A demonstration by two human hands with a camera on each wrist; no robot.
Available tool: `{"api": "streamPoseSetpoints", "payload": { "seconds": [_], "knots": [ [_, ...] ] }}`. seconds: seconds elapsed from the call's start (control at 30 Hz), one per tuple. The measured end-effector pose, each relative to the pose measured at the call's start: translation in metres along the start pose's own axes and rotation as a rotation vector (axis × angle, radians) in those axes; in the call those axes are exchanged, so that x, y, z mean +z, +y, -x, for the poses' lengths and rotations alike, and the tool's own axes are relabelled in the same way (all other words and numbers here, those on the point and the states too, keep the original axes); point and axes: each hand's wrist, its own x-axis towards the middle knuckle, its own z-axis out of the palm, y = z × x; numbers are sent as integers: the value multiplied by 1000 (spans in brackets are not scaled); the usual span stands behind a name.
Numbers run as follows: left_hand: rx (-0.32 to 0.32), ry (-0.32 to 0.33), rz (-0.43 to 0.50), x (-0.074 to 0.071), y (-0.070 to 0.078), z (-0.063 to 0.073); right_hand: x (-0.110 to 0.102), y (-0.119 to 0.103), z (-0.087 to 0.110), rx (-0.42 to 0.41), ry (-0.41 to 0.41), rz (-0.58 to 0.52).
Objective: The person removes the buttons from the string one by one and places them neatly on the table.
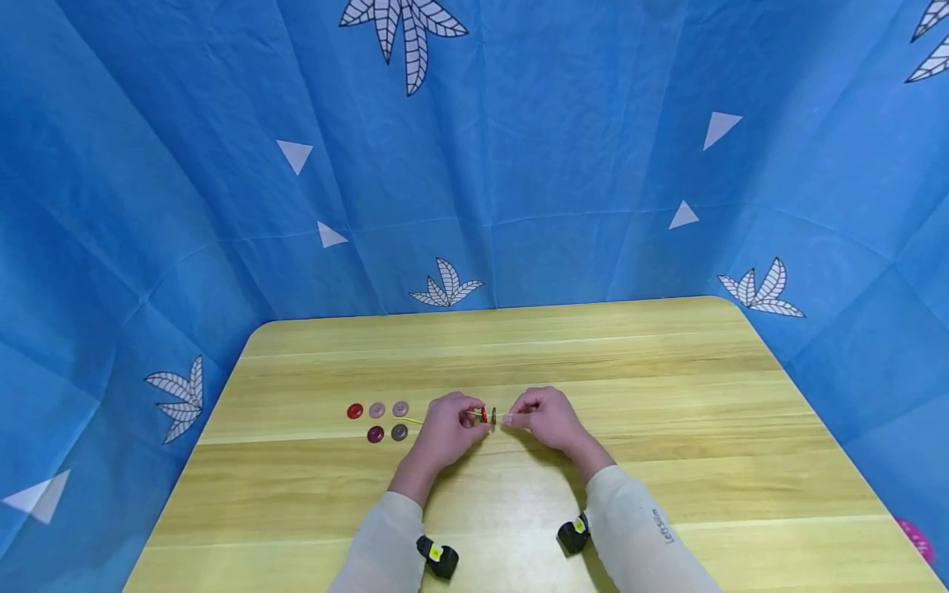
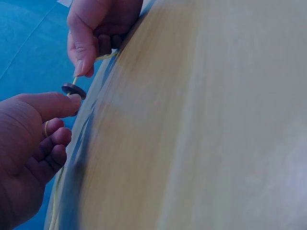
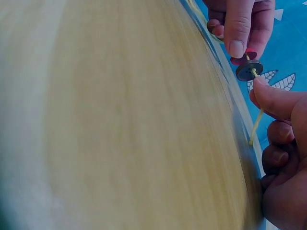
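Note:
My left hand [image 1: 445, 426] pinches a red button [image 1: 484, 414] between thumb and finger. A yellow cord [image 3: 258, 125] runs through this button and through a dark brown button [image 3: 249, 70] standing on edge just to its right. Beyond the brown button, the thumb and finger of my right hand [image 1: 550, 420] pinch the cord, whose short end hangs below them in the right wrist view. The cord's other part passes under my left hand and trails leftward on the table. In the left wrist view the brown button [image 2: 74, 90] mostly hides the red one.
Left of my left hand, several loose buttons lie in two rows on the wooden table [image 1: 667, 354]: a red one [image 1: 355, 411], pinkish ones [image 1: 376, 410], a maroon one [image 1: 375, 434] and a grey-brown one [image 1: 399, 432]. A blue patterned curtain [image 1: 563, 165] surrounds the table's back and sides.

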Motion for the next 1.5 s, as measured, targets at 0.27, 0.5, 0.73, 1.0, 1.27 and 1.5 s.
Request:
{"api": "streamPoseSetpoints", "payload": {
  "seconds": [0.27, 0.5, 0.73, 1.0, 1.27, 1.5],
  "knots": [
    [3, 12, -7, -8, -2, 2, 0, -1, 1, 31, -4, 4],
    [-40, 18, -5, -16, -2, 4, 0, -2, 1, 34, -2, 2],
    [-76, 28, 20, -21, -8, 7, 0, -4, 2, 38, -3, 1],
    [-99, 70, -51, -30, -14, 9, -1, -2, 2, 31, 0, 4],
    [-120, 101, -24, -39, -19, 13, 1, -3, 2, 34, -8, -8],
    [-189, 126, -76, -49, -24, 14, -1, -3, 2, 48, -6, -10]
  ]
}}
